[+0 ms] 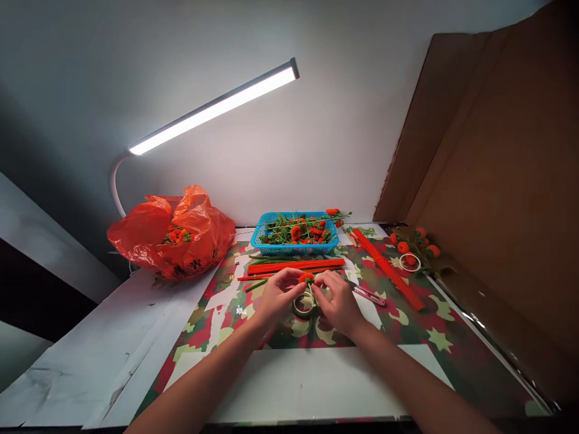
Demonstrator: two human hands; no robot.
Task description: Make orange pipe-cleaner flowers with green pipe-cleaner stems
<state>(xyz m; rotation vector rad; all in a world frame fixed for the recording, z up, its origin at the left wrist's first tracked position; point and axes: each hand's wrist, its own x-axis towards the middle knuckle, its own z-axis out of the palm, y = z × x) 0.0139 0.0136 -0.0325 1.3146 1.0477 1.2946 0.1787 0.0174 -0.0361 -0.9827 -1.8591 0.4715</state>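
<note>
Between both hands' fingertips, the orange pompom flower (pixel 306 278) sits pinched.

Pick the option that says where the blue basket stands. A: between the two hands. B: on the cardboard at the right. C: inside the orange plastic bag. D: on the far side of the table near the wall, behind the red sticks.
D: the blue basket stands near the wall, just beyond the red sticks, to the right of the orange plastic bag and well past both hands.
</note>
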